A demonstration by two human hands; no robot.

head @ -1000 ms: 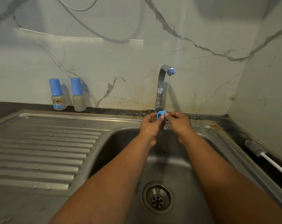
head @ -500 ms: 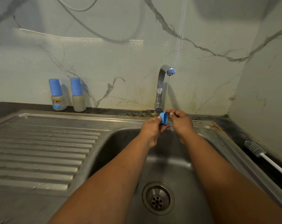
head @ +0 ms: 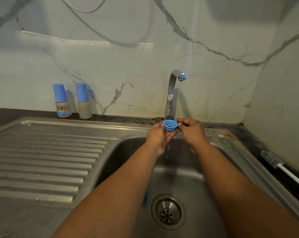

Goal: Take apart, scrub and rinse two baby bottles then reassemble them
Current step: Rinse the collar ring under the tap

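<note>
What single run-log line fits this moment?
step: rinse | item: blue ring | hands: left hand, right hand pinch it | tap: running | bottles: capped

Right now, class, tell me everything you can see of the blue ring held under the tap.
The blue ring looks like plastic: a round screw collar, open through the middle, with threads inside. It is held nearly level, opening facing up, over the sink, beside the tap's thin stream. The left hand pinches its left side and cups it from below; the right hand pinches its right side.
</note>
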